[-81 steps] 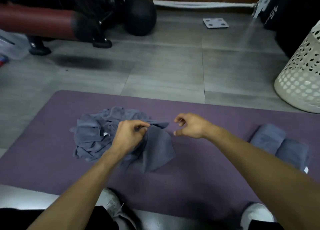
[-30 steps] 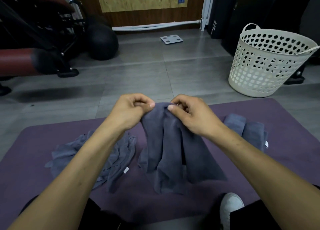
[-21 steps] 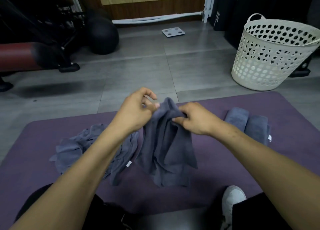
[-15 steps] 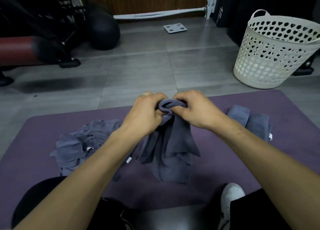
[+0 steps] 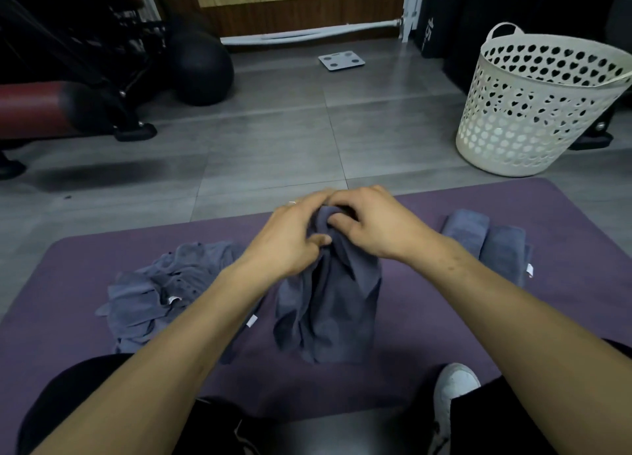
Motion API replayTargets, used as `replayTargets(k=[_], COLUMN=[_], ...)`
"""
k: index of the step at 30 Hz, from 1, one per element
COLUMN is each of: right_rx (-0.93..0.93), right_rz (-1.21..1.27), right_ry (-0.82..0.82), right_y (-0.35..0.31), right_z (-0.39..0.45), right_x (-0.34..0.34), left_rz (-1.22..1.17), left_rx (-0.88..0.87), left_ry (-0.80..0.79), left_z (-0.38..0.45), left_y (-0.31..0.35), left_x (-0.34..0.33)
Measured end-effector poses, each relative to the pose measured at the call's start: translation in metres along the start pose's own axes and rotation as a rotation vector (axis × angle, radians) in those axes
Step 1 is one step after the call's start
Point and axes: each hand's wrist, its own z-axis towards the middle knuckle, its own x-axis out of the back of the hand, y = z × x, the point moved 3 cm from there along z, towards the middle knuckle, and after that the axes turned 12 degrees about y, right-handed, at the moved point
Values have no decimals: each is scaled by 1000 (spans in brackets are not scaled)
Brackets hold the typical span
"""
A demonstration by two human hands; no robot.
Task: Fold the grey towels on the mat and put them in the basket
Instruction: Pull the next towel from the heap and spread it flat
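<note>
Head view: we now have the left hand [image 5: 290, 239] and right hand [image 5: 372, 225] bunched together, both pinching the top of one towel [image 5: 328, 304]; moments ago they held it apart. It hangs over the mat [image 5: 427, 317], unfolded; we judge we're hunting corners. Basket [image 5: 533, 112] well apart.

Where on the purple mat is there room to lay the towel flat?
Bare mat lies between the held towel and the folded towels. There's another strip along the far edge, left of the hands. The left side is crowded by the crumpled pile; knees and a shoe fill the near edge.
</note>
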Motion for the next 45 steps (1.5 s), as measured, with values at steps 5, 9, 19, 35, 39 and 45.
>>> replayTargets(k=[5,9,19,35,39,45], right_rx=[-187,-279,-372,-754,-900,-835], right_rz=[72,-61,121,-58,34,119], right_ry=[-5,-135,-170,90,192,-45], right_y=[9,18,7,119,126,116], right_z=[-7,-15,-25,-72,-139,-190], right_x=[-2,-13,-29,-52,-85,-134], left_rz=[-203,-413,-766,113,-34,-336], left_rx=[237,469,660,643,1125,1256], left_ry=[239,317,314,128,137,300], left_z=[12,11,7,-34,-87,-161], left_y=[-23,-33,-33,-119,-140,-168], left_x=[10,17,6,-54,-96,-157])
